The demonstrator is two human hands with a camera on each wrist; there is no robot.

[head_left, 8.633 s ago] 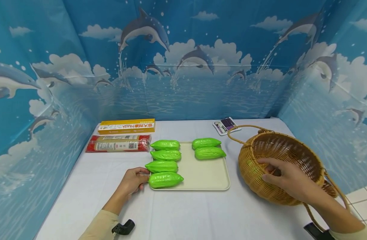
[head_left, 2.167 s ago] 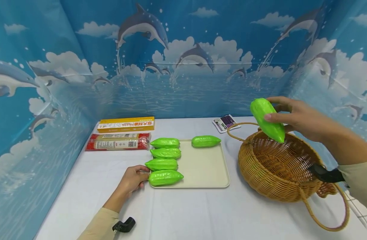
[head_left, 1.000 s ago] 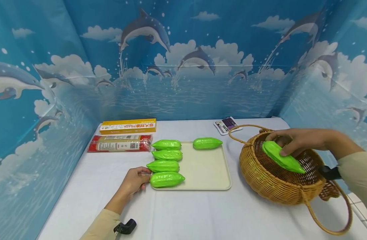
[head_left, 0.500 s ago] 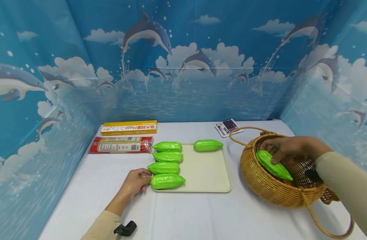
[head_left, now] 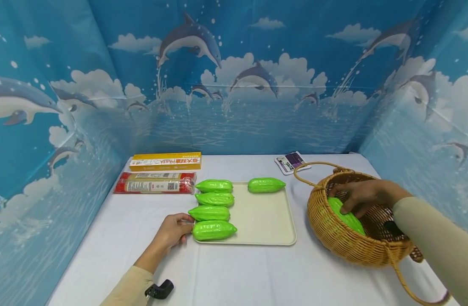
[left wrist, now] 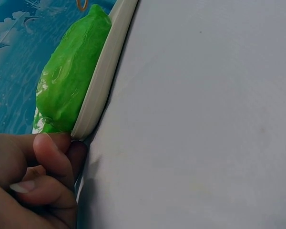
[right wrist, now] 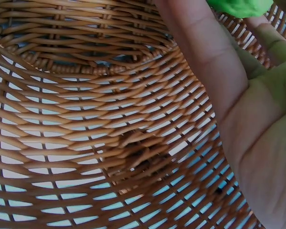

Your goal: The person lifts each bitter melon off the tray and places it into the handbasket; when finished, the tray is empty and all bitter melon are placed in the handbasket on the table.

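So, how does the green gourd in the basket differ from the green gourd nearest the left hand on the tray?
The gourd in the basket lies inside the wicker basket, slanted, while the nearest tray gourd lies flat on the cream tray. The right hand rests on top of the basket gourd; the left hand holds the tray's corner beside the tray gourd. Both are glossy, bright green and ridged.

Left hand fingers curled at cream tray corner, green gourd on tray, white tablecloth
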